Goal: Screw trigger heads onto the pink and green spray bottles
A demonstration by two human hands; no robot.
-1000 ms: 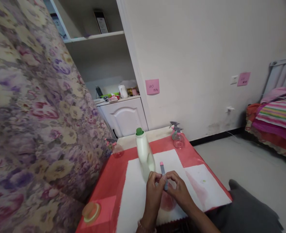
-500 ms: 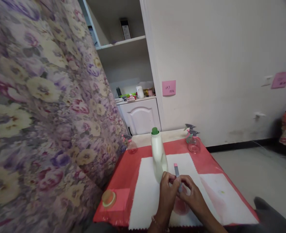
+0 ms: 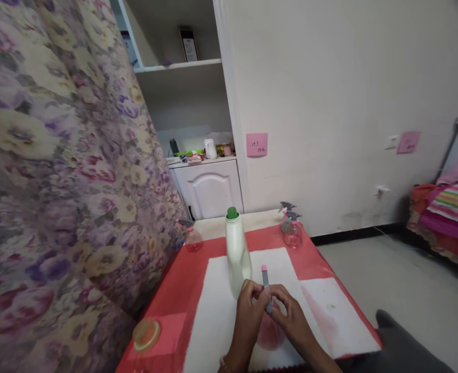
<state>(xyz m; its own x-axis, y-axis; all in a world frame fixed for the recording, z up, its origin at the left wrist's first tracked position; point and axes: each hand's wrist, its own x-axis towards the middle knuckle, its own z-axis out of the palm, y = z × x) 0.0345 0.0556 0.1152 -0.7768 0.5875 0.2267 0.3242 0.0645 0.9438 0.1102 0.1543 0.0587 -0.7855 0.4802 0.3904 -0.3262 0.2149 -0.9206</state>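
Note:
Both my hands meet at a grey spray head with a pink tip point(image 3: 265, 274), over a round pink-tinted bottle point(image 3: 270, 334). My left hand point(image 3: 251, 305) has its fingers closed on the spray head from the left. From the right, my right hand point(image 3: 288, 313) pinches its lower part. The round bottle stands on a white sheet point(image 3: 209, 305), partly hidden by my hands. Just beyond my left hand is a tall pale green bottle point(image 3: 237, 254) with a green piece in its open neck.
Spray bottles stand at the back right point(image 3: 293, 235) and back left point(image 3: 193, 239) of the red-covered table point(image 3: 162, 290). A round lidded container point(image 3: 146, 334) is front left. A stained white paper point(image 3: 340, 316) lies right. Floral curtain point(image 3: 77, 181) hangs left.
The view has turned to the right, so the table and its things appear further left. My hands keep nearly the same hold on the spray head.

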